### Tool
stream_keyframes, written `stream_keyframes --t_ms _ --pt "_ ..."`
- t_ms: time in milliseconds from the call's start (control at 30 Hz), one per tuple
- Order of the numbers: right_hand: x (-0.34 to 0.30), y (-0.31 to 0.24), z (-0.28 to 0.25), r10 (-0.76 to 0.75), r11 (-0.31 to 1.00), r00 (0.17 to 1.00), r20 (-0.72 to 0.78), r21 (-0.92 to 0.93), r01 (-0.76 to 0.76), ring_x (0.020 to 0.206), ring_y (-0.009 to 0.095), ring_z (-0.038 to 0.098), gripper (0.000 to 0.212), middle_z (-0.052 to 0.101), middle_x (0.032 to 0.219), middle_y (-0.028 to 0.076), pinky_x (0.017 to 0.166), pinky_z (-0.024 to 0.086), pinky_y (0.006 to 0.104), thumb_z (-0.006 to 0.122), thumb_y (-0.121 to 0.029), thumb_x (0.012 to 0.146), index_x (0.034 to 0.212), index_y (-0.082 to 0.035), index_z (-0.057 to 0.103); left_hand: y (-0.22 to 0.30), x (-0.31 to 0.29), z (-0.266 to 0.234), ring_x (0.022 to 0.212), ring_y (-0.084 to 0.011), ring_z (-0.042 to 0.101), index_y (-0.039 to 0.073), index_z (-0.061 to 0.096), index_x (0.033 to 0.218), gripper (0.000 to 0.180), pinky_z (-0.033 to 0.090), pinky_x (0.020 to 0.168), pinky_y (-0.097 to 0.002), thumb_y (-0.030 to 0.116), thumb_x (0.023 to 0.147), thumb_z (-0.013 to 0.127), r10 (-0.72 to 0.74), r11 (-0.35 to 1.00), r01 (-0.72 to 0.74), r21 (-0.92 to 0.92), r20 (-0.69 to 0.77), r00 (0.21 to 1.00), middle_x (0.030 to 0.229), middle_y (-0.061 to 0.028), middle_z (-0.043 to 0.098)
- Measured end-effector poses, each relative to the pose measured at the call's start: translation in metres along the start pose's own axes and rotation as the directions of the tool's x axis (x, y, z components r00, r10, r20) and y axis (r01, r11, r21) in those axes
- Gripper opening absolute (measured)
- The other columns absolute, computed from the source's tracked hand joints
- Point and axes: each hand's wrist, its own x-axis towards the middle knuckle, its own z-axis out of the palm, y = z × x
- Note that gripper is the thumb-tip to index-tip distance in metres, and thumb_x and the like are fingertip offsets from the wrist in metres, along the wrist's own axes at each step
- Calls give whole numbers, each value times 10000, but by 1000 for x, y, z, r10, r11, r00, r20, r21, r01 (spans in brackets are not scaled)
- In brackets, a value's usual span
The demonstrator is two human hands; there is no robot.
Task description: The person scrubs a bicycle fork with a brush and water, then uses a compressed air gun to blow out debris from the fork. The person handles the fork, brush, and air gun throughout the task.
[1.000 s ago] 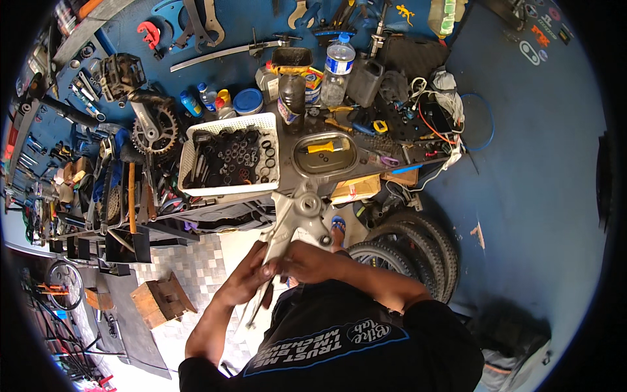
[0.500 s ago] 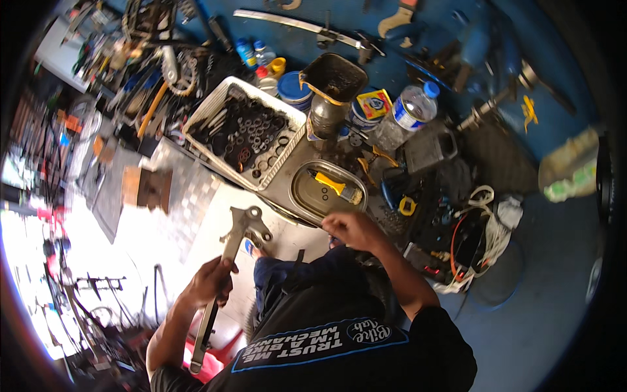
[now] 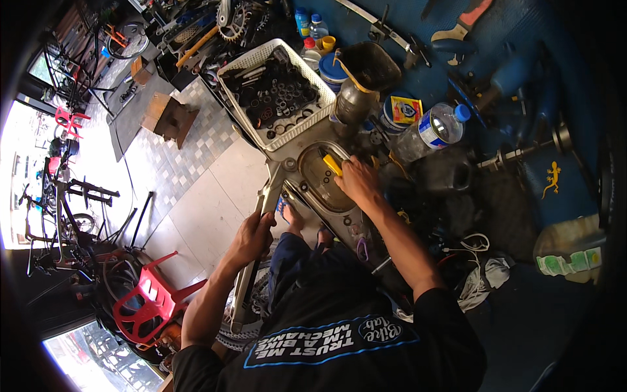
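Note:
My left hand (image 3: 253,238) is wrapped round the middle of a long silver bicycle frame arm (image 3: 272,189). Its wider, holed end lies at the bench edge, between the parts basket and the tray, while the other end runs down beside my leg. Over an oval metal tray (image 3: 335,200), my right hand (image 3: 359,181) has its fingers closed on a paintbrush (image 3: 332,164) with a yellow handle. The bristles are hidden under that hand. Small dark rings (image 3: 328,175) lie in the tray, which has a shallow, dirty bottom.
A white basket (image 3: 305,132) of rings and small parts stands behind the tray. Around it are a cut-open dark container (image 3: 369,65), a clear bottle (image 3: 441,127) with a blue cap and a blue tub (image 3: 334,68). A red plastic chair (image 3: 149,302) and wooden block (image 3: 166,117) are at left.
My right hand has moved from the tray's near edge onto the paintbrush. The frame arm has come up to the bench edge in my left hand. My view has shifted.

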Motion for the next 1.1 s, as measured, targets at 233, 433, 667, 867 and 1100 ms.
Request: stream_keyframes --t_ms 233,433,667,867,1100 --pt "7 -2 -4 98 985 993 -66 146 -88 874 367 728 302 734 996 180 779 581 490 786 -291 863 1003 -42 686 -13 24 31 400 -141 512 47 538 1044 400 426 400 -318 431 1122 461 33 996 -23 89 -120 992 572 -39 529" --pt "1 -4 -24 109 891 974 -199 454 -7 818 371 739 300 738 861 173 681 560 465 791 -295 860 1008 -71 660 -20 39 46 406 -150 523 45 545 1054 410 435 402 -326 439 1121 456 27 998 -14 66 -189 982 566 -44 529" --pt "-13 6 -11 117 767 985 -128 641 -7 728 357 723 229 733 817 177 626 555 429 747 -302 924 971 -82 700 -25 48 65 401 -154 516 34 552 1057 419 436 396 -335 442 1112 475 9 996 14 86 -263 965 562 -48 523" --pt "-17 -20 -20 74 442 986 -147 892 100 571 198 618 308 633 659 119 568 503 336 724 -290 984 857 -19 655 -28 51 70 625 -349 626 -5 567 1002 402 482 565 -453 382 1096 513 39 982 24 186 -327 944 700 -213 602" --pt "-20 -17 -15 74 645 962 -262 748 154 578 137 602 304 607 641 71 546 471 326 709 -245 1000 814 -26 609 -20 41 74 836 -536 643 -28 560 1004 384 487 701 -562 344 1090 516 73 978 0 209 -339 938 841 -354 634"
